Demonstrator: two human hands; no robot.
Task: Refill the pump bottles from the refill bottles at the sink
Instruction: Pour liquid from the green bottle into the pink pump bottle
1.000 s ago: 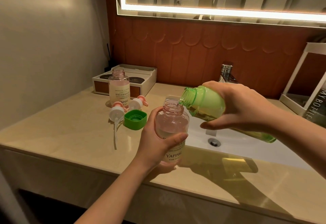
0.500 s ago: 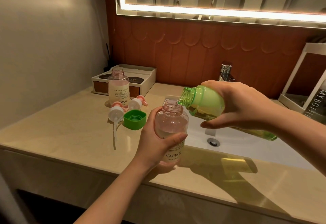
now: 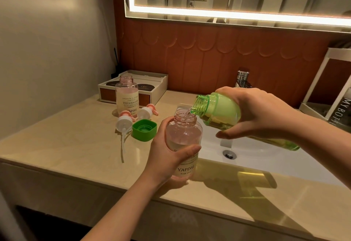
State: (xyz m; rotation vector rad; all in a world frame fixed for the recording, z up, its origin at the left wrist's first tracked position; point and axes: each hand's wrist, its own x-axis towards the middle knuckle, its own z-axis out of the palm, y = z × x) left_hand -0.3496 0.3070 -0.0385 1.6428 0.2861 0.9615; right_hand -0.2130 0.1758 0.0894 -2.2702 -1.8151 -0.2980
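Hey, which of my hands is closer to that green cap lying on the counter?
Left. Your left hand, gripping the pink pump bottle, sits just right of the green cap. Your right hand, tilting the green refill bottle, is farther right, over the sink.

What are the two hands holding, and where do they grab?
The left hand grips the pink pump bottle around its middle. The right hand holds the tilted green refill bottle around its body.
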